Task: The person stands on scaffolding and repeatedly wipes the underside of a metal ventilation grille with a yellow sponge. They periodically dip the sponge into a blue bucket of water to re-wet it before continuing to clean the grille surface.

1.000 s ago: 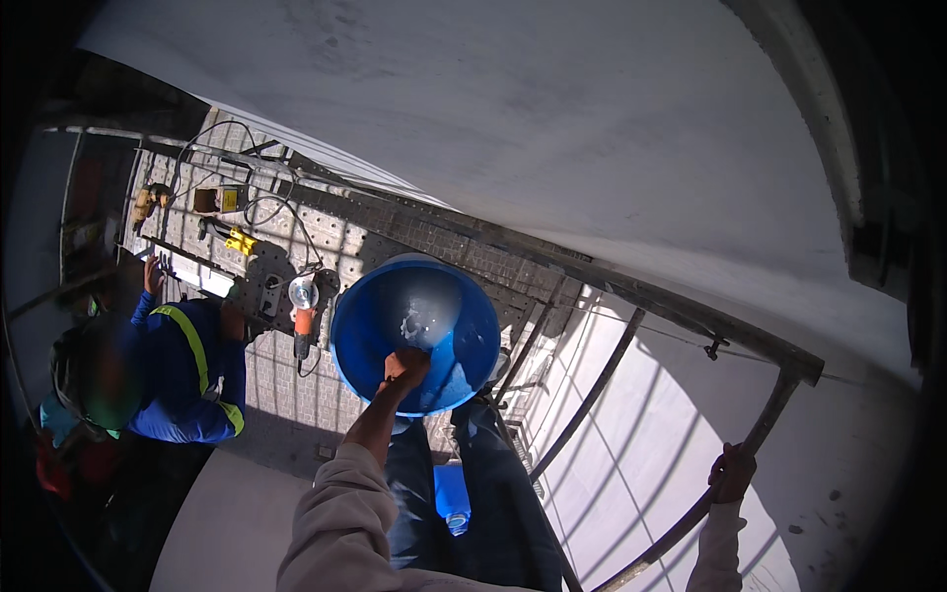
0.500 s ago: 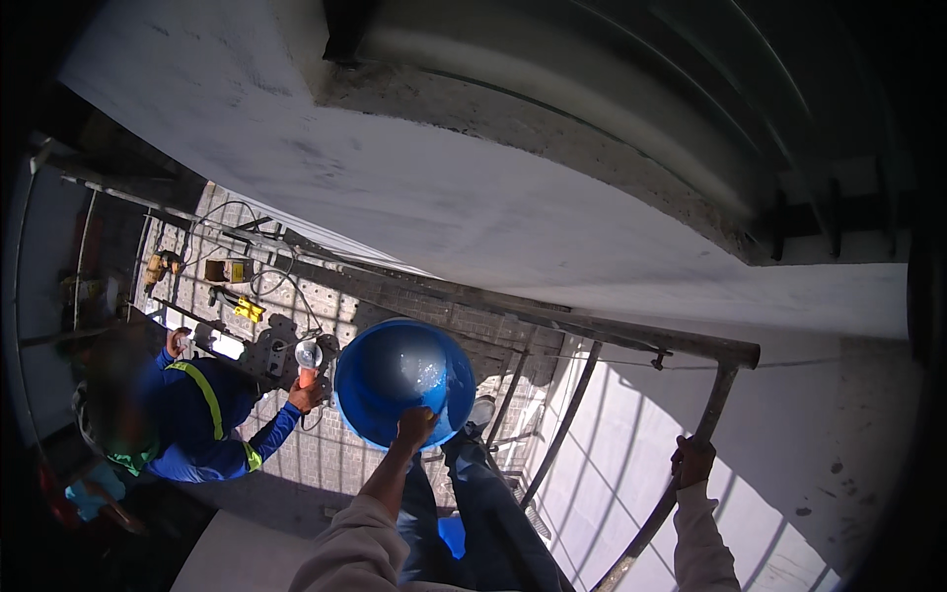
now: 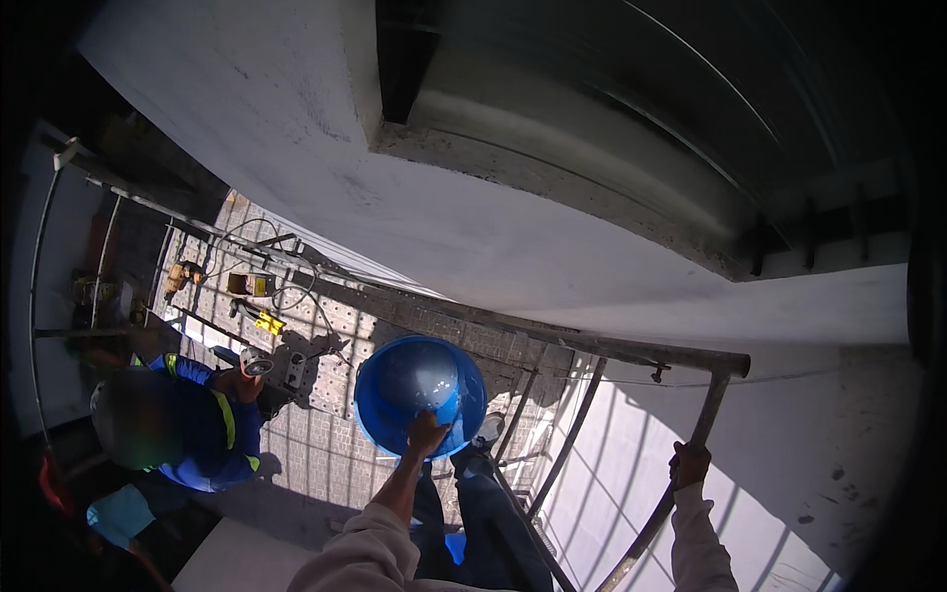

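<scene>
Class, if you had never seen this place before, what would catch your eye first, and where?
Probably the big blue bucket near the middle, with the left hand holding it at its near side. At right, the right hand grips a metal rail. At left, a co-worker in blue with yellow-green stripes holds a round-ended tool.

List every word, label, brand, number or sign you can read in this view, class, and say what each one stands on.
No text can be read here.
Small box with a yellow side: any print is too small to read.
Yellow-and-black item: too small to tell whether it is marked.
Blue bucket: no lettering can be made out.
</scene>
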The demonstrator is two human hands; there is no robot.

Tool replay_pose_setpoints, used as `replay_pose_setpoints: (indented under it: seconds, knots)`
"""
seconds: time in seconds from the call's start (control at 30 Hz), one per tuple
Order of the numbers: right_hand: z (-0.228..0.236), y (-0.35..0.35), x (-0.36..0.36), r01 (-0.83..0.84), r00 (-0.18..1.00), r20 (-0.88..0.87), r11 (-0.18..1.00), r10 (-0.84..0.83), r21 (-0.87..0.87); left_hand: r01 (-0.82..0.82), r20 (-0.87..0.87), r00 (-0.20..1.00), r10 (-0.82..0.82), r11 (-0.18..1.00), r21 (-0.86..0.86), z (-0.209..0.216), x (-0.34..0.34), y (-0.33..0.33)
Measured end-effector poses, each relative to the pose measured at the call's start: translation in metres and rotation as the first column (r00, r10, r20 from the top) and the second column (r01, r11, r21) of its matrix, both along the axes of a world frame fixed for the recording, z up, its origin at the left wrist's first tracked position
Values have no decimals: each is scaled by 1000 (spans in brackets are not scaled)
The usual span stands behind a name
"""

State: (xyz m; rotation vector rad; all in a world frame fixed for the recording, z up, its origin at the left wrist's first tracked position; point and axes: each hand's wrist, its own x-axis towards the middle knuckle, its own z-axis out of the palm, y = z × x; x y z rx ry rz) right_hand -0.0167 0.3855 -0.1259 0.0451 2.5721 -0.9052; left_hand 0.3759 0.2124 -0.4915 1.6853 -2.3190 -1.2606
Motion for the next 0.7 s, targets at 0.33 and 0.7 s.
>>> replay_pose_setpoints:
  seconds: [0.33,0.7]
  knots:
    - [-24,19,-14,-65,994,-83,998,66,25,-238,-92,856,509,545,804,170,11,-94]
    - [-24,11,-11,-57,997,-57,997,61,60,-363,-131,699,703,507,782,246,9,-83]
